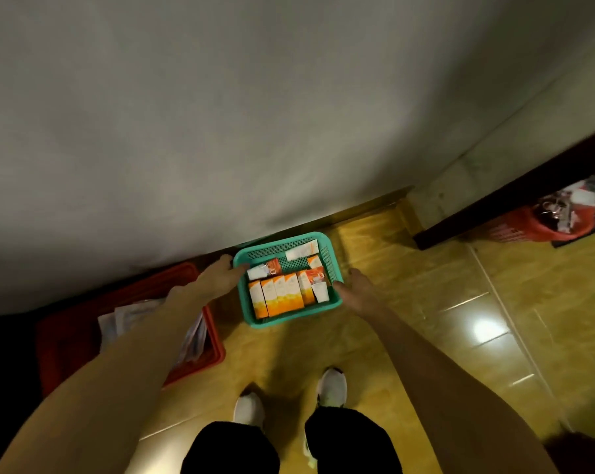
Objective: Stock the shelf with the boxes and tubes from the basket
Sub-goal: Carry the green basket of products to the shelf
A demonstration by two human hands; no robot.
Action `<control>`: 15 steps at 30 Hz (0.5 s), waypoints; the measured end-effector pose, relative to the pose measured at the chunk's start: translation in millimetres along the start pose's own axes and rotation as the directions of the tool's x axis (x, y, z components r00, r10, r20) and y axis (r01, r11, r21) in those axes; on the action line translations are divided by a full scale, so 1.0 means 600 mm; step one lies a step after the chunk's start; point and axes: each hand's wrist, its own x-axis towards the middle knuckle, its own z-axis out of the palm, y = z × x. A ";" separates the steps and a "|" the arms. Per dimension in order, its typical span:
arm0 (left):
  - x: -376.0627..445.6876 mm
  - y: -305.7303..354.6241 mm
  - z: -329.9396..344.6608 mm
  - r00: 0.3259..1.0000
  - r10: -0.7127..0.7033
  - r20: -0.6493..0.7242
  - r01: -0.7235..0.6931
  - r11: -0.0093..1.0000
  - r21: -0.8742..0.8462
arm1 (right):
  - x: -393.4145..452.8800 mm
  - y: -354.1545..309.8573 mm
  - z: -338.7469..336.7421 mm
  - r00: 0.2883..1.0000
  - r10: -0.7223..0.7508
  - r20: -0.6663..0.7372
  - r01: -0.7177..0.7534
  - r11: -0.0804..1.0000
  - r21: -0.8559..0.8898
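Observation:
A teal plastic basket [332,254] sits on the yellow tiled floor against the wall. Several orange-and-white boxes [279,297] stand in a row in its near half. White-and-orange tubes [301,251] lie in its far half. My left hand [220,277] grips the basket's left rim. My right hand [355,290] grips its right rim. No shelf is in view.
A red crate [67,336] with plastic-wrapped goods stands on the floor at the left, partly under my left forearm. A red basket [518,227] sits under a dark ledge at the far right. A grey wall [220,114] fills the upper view. My feet stand just behind the teal basket.

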 end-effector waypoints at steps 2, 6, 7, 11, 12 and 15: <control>0.067 -0.007 0.040 1.000 -0.013 -0.022 0.013 1.000 0.012 | 0.076 0.030 0.028 1.000 0.003 -0.010 -0.003 1.000 0.021; 0.207 -0.039 0.097 0.996 -0.058 -0.063 0.057 0.998 -0.010 | 0.218 0.089 0.090 0.999 0.033 -0.023 -0.031 0.997 0.074; 0.240 -0.049 0.109 0.993 -0.085 -0.082 0.085 0.996 -0.011 | 0.249 0.100 0.104 0.999 0.040 -0.035 -0.037 0.997 0.071; 0.358 -0.091 0.148 0.968 -0.211 -0.137 0.202 0.976 -0.080 | 0.371 0.153 0.155 0.995 0.072 -0.072 -0.066 0.994 0.083; 0.391 -0.111 0.159 0.959 -0.246 -0.140 0.232 0.966 -0.113 | 0.401 0.167 0.167 0.994 0.077 -0.078 -0.071 0.995 0.074; 0.463 -0.167 0.190 0.919 -0.369 -0.139 0.332 0.915 -0.231 | 0.477 0.201 0.199 0.992 0.097 -0.086 -0.095 0.995 0.029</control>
